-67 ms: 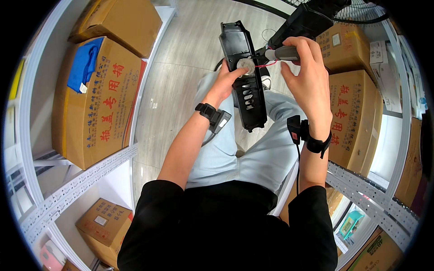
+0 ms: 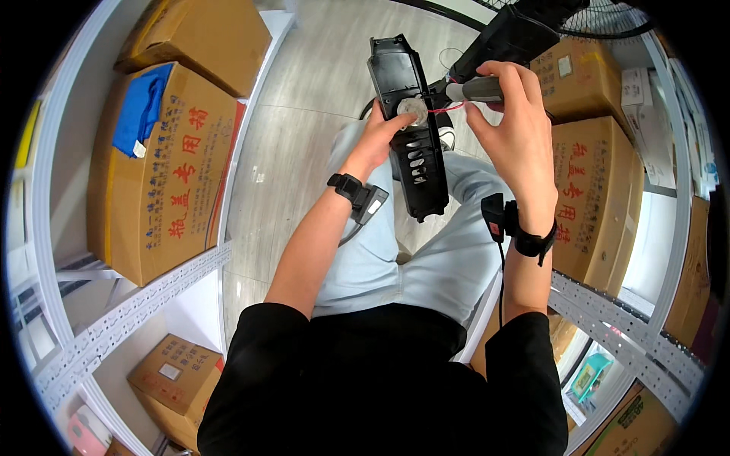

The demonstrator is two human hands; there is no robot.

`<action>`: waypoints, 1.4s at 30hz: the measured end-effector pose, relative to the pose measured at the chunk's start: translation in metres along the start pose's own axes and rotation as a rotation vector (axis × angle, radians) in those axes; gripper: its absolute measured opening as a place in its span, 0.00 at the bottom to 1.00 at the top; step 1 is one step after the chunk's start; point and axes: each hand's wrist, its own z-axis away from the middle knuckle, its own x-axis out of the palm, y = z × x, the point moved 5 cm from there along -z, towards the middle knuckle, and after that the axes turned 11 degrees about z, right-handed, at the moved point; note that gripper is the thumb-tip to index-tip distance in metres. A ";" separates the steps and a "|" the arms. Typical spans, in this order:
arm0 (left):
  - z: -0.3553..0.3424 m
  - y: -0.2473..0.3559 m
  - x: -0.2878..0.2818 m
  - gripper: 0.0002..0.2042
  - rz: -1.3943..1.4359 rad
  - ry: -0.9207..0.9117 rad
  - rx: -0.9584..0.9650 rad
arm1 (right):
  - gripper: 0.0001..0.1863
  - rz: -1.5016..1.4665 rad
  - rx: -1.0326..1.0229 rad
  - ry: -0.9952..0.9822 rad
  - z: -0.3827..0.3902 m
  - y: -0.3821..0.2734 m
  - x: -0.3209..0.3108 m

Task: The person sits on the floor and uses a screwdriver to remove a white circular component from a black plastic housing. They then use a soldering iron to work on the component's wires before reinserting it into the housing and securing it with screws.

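My left hand (image 2: 379,135) grips the left edge of a long black plastic housing (image 2: 426,178), which has a row of slots in its nearer half. My left thumb presses on a round, clear-grey part (image 2: 412,112) in the middle of the housing. From that round part a thin red wire (image 2: 447,109) runs right, toward my right thumb. My right hand (image 2: 519,125) has its fingers curled over a grey cylindrical tool handle (image 2: 482,90) with a paler collar. The collar points left toward the housing; any shaft beyond it cannot be made out.
A black fan body (image 2: 509,42) and its wire grille (image 2: 608,21) stand beyond my right hand. Shelves hold large cardboard boxes, one at the left (image 2: 179,175) with a blue cloth (image 2: 142,106) on it, another at the right (image 2: 589,201). My legs (image 2: 365,266) are below the housing.
My right thumb has shifted slightly left, closer to the red wire. The housing and my left hand stay practically where they were.
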 end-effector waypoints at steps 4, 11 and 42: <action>0.001 0.000 0.000 0.30 -0.022 -0.014 0.011 | 0.18 0.149 0.136 -0.099 0.002 0.000 0.003; 0.001 0.002 0.001 0.30 -0.001 0.009 0.003 | 0.20 -0.019 0.044 0.080 0.002 -0.002 0.000; 0.006 0.013 0.009 0.33 -0.252 -0.169 0.232 | 0.17 -0.263 0.397 0.182 0.036 0.040 -0.002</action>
